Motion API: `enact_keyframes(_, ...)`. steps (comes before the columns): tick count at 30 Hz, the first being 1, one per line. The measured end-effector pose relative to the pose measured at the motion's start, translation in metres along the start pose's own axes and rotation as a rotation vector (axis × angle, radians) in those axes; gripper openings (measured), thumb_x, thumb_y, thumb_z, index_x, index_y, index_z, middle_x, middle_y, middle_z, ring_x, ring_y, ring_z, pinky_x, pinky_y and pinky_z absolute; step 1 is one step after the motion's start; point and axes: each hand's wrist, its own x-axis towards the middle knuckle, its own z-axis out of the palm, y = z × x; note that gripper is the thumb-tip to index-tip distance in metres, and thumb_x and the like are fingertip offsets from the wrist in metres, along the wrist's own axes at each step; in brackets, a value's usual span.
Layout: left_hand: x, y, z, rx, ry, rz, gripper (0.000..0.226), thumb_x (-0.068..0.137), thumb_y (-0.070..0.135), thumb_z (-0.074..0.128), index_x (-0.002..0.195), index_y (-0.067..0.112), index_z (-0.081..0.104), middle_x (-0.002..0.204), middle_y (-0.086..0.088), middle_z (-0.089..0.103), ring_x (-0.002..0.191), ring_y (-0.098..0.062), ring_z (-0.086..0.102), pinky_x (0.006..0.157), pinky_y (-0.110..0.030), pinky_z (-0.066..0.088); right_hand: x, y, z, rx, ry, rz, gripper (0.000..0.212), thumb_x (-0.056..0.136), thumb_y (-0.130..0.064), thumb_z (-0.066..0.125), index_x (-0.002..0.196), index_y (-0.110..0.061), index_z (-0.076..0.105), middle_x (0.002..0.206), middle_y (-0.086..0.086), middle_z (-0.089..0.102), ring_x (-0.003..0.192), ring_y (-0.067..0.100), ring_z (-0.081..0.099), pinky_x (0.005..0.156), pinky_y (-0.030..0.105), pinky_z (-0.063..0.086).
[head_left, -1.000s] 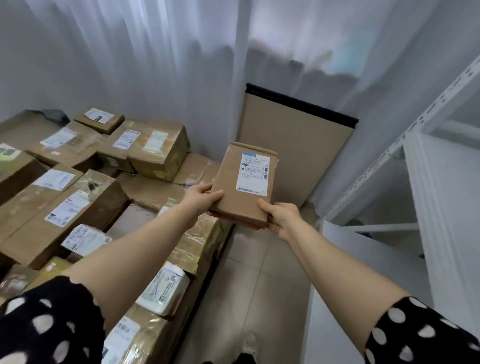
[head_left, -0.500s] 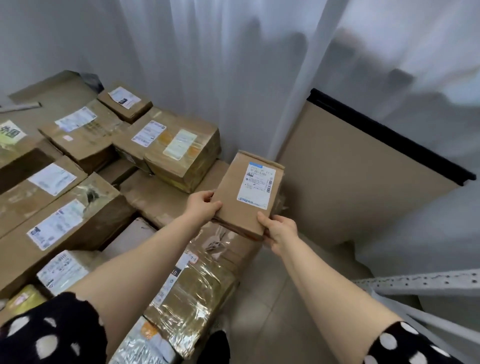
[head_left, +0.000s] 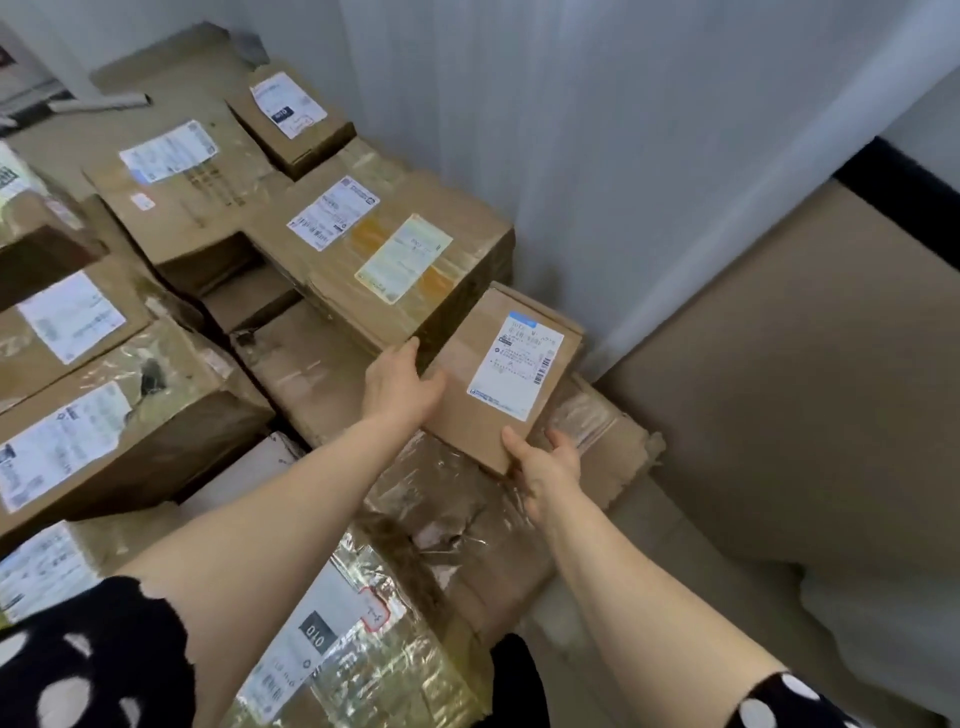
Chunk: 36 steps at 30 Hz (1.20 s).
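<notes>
1. Parcel (head_left: 483, 410), the small brown one with the white label facing up, is the piece you are working on. In the head view it sits tilted between your two hands, its far end toward the curtain (head_left: 623, 156).
2. Your left grip (head_left: 400, 387) holds the parcel's left edge, with the thumb laid on top and the fingers wrapped down the side.
3. Your right grip (head_left: 545, 462) holds the near right corner, with the thumb on the top face and the fingers curled underneath.
4. The parcel hangs over the right edge of the stack of cartons on the floor (head_left: 571, 623). It is just beside the large carton (head_left: 395, 260) with the yellow label and above a crumpled, taped carton (head_left: 602, 431). You cannot tell from this view whether its underside already touches that crumpled carton.
5. By the look of it, the lifting and carrying are done and the parcel is lined up with a free spot at the stack's right edge. What is left is lowering it flat, letting go with both hands and drawing them clear.
6. A brown board (head_left: 779, 364) with a black top edge leans just right of that spot, so keep the parcel's far corner off it.
</notes>
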Motion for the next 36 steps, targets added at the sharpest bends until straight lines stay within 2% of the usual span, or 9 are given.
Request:
enact_keyframes(6, 0.035, -0.009, 0.011, 0.167, -0.045, -0.016, 0.085, 0.087, 0.046, 0.062, 0.153, 0.019, 0.016, 0.161, -0.007, 0.004, 0.146, -0.030, -0.005, 0.117, -0.043, 0.010, 0.035, 0.020, 0.022, 0.042, -0.022, 0.090, 0.088, 0.081, -0.002, 0.073, 0.150, -0.020, 0.022, 0.132, 0.015, 0.053, 0.114, 0.031, 0.058, 0.097, 0.048, 0.049)
enact_keyframes(11, 0.050, -0.014, 0.014, 0.157, -0.043, -0.017, 0.091, 0.086, 0.047, 0.063, 0.154, 0.021, 0.008, 0.161, -0.003, 0.001, 0.147, -0.027, -0.007, 0.118, -0.041, 0.006, 0.053, 0.025, 0.031, 0.051, -0.021, 0.107, 0.080, 0.083, 0.002, 0.068, 0.147, -0.018, 0.026, 0.130, 0.016, 0.056, 0.117, 0.032, 0.056, 0.100, 0.050, 0.046)
enact_keyframes(15, 0.056, -0.014, 0.018, 0.160, -0.030, -0.028, 0.084, 0.091, 0.037, 0.061, 0.154, 0.020, 0.009, 0.161, -0.005, -0.001, 0.147, -0.027, -0.006, 0.118, -0.041, 0.007, 0.064, 0.020, 0.027, -0.099, -0.058, 0.073, 0.073, 0.084, -0.002, 0.068, 0.145, -0.015, 0.029, 0.133, 0.011, 0.053, 0.119, 0.030, 0.055, 0.101, 0.050, 0.045)
enact_keyframes(18, 0.054, -0.010, 0.021, 0.179, -0.037, -0.046, 0.081, 0.094, 0.028, 0.059, 0.154, 0.020, 0.004, 0.161, -0.005, -0.007, 0.147, -0.026, -0.009, 0.118, -0.039, 0.005, 0.061, 0.009, 0.023, -0.346, -0.046, -0.047, 0.066, 0.084, -0.014, 0.071, 0.140, -0.010, 0.037, 0.134, 0.008, 0.054, 0.120, 0.025, 0.053, 0.104, 0.043, 0.043)
enact_keyframes(23, 0.051, 0.005, 0.023, 0.064, 0.003, -0.218, 0.073, 0.097, 0.029, 0.053, 0.153, 0.023, 0.007, 0.158, -0.015, -0.018, 0.146, -0.032, -0.014, 0.116, -0.046, 0.014, 0.056, -0.046, 0.034, -0.669, 0.187, -0.468, 0.043, 0.097, -0.016, 0.050, 0.139, -0.011, 0.043, 0.139, 0.005, 0.043, 0.128, 0.021, 0.043, 0.105, 0.030, 0.035)
enact_keyframes(26, 0.058, 0.015, 0.021, -0.164, 0.049, -0.424, 0.073, 0.099, 0.028, 0.048, 0.154, 0.021, 0.001, 0.158, -0.018, -0.011, 0.145, -0.039, 0.008, 0.114, -0.046, 0.022, 0.067, -0.085, 0.057, -0.807, 0.100, -0.601, 0.040, 0.100, -0.013, 0.041, 0.140, -0.011, 0.042, 0.140, 0.005, 0.042, 0.130, 0.021, 0.041, 0.105, 0.027, 0.031)
enact_keyframes(30, 0.075, 0.013, 0.021, -0.363, 0.117, -0.584, 0.076, 0.101, 0.024, 0.044, 0.151, 0.003, -0.009, 0.155, -0.019, 0.023, 0.138, -0.036, 0.032, 0.110, -0.040, 0.028, 0.089, -0.128, 0.095, -0.981, -0.067, -0.632, 0.047, 0.103, -0.019, 0.035, 0.149, -0.010, 0.026, 0.154, 0.005, 0.028, 0.141, 0.020, 0.027, 0.113, 0.032, 0.022)
enact_keyframes(33, 0.087, 0.007, 0.022, -0.398, 0.117, -0.644, 0.069, 0.101, 0.023, 0.044, 0.150, -0.003, 0.002, 0.150, -0.019, 0.032, 0.135, -0.035, 0.037, 0.108, -0.039, 0.030, 0.112, -0.145, 0.122, -1.060, -0.153, -0.642, 0.051, 0.103, -0.019, 0.034, 0.151, -0.008, 0.020, 0.157, 0.008, 0.021, 0.144, 0.022, 0.022, 0.115, 0.033, 0.019)
enact_keyframes(36, 0.096, 0.001, 0.023, -0.459, 0.135, -0.679, 0.062, 0.100, 0.024, 0.046, 0.149, 0.000, 0.017, 0.147, -0.017, 0.038, 0.131, -0.036, 0.041, 0.108, -0.042, 0.034, 0.129, -0.157, 0.142, -1.105, -0.173, -0.643, 0.048, 0.102, -0.018, 0.035, 0.146, -0.003, 0.026, 0.153, 0.013, 0.028, 0.136, 0.028, 0.035, 0.109, 0.036, 0.030)
